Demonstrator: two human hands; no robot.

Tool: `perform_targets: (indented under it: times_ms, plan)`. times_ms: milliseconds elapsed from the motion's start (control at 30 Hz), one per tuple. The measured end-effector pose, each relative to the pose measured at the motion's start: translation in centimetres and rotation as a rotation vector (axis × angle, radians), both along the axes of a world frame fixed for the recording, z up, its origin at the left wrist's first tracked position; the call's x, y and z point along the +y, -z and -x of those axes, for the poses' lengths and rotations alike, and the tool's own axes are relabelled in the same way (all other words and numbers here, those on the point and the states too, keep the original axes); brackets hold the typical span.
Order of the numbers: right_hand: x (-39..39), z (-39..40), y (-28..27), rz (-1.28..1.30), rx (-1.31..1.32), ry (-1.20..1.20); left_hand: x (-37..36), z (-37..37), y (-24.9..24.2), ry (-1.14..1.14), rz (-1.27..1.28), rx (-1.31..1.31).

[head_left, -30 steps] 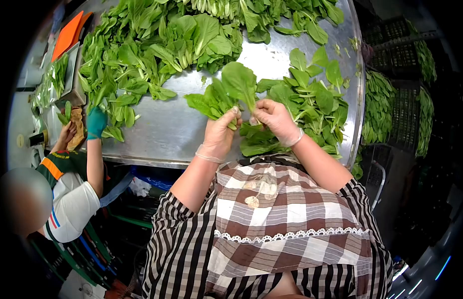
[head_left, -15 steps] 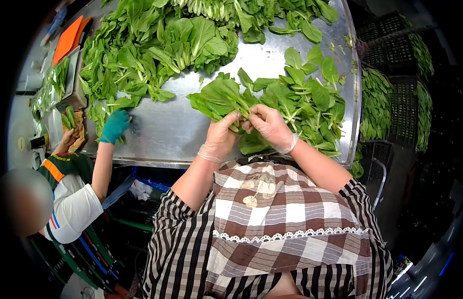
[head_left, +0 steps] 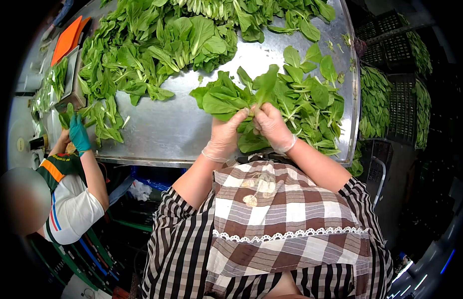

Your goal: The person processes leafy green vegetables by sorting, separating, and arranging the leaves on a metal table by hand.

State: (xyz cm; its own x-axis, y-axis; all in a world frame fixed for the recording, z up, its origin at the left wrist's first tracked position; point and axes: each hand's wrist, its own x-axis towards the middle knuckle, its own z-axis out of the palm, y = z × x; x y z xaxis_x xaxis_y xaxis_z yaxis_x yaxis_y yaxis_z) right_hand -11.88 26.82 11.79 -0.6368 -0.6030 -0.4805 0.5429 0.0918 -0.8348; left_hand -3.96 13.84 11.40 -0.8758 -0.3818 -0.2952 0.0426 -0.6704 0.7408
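Note:
My left hand (head_left: 225, 132), in a clear thin glove, is closed on the stem end of a bunch of leafy greens (head_left: 222, 101) that fans out to the left. Beside it, nearly touching, my right hand (head_left: 272, 128) grips a leaf (head_left: 266, 85) by its stem, the blade pointing up. Both hands are just above the near part of the metal table (head_left: 161, 127). Loose greens (head_left: 316, 99) lie to the right of my right hand and partly under it.
A large heap of greens (head_left: 156, 45) covers the table's far left. At the left, a co-worker's teal-gloved hand (head_left: 79, 134) is by some leaves. Black crates (head_left: 402, 107) with greens stand right of the table. An orange board (head_left: 67, 41) is at the upper left.
A leaf in my right hand now stands upright, apart from the bunch in my left hand. The co-worker's gloved hand has moved left, off the table, towards their other hand.

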Motion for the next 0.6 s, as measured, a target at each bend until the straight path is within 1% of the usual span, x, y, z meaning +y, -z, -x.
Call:
perform_targets:
  times_ms: [100,133,233,267,300,333,367,400,467,533,567,600]
  plan:
    - [0.0,0.0,-0.5,0.051,0.055,0.138,0.7,0.1,0.6,-0.052,-0.039,0.051]
    - [0.2,0.2,-1.0,-0.058,0.093,0.146,0.4,0.1,0.7,-0.085,-0.082,0.027]
    - [2.0,2.2,1.8,-0.073,0.067,0.295,-2.7,-0.2,1.5,-0.195,-0.210,-0.046]
    - [2.7,2.7,1.1,-0.223,0.068,0.200,-4.1,-0.6,1.9,-0.209,-0.225,-0.057]
    - [3.0,3.1,0.2,-0.249,0.077,0.150,-5.7,-1.3,2.2,-0.226,-0.240,-0.066]
    - [4.5,3.8,1.9,-0.429,0.433,0.006,-6.8,-1.9,2.5,-0.242,-0.247,-0.051]
    - [4.6,4.0,1.6,-0.600,0.789,-0.141,-7.8,-2.5,2.6,-0.255,-0.255,-0.038]
    - [4.5,4.1,1.4,-0.654,1.056,-0.143,-8.7,-3.0,2.7,-0.228,-0.246,-0.017]
    - [3.8,4.2,-0.2,-0.744,1.588,-0.143,-9.3,-3.7,3.0,-0.224,-0.278,-0.086]
    - [1.5,3.7,-0.4,-0.686,1.301,-0.369,-9.0,-4.0,3.6,-0.225,-0.281,-0.162]
    - [-0.1,3.5,-0.3,-0.651,1.152,-0.475,-8.7,-4.1,4.2,-0.201,-0.308,-0.158]
    - [-1.8,3.1,0.0,-0.734,1.007,-0.530,-8.2,-4.2,4.8,-0.178,-0.333,-0.153]
